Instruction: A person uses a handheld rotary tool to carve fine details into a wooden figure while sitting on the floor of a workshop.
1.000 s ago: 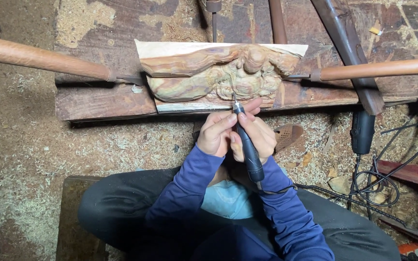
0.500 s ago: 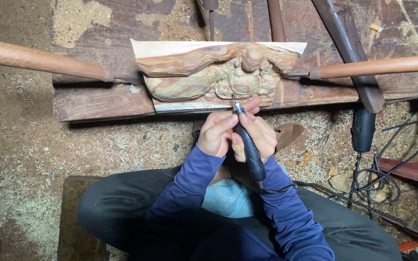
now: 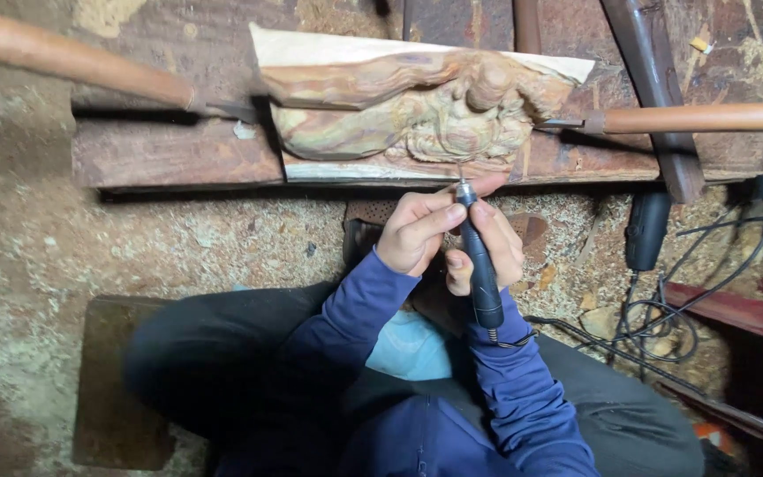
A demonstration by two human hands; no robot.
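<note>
A carved wooden block (image 3: 417, 110) with raised figures lies on a dark plank (image 3: 169, 155) in front of me. My right hand (image 3: 492, 243) grips a slim black rotary carving handpiece (image 3: 477, 261), its fine bit touching the lower edge of the carving. My left hand (image 3: 412, 230) closes around the front of the same tool near its tip, steadying it. Both arms wear blue sleeves. I sit cross-legged in dark trousers.
Two long wooden handles (image 3: 72, 57) (image 3: 691, 117) press against the carving from left and right. A black power tool (image 3: 646, 228) and tangled cables (image 3: 664, 318) lie at the right, beside a red object (image 3: 752, 318). Sawdust covers the floor (image 3: 178, 243).
Hands and tool stay at the carving's lower edge; the view shifted only slightly.
</note>
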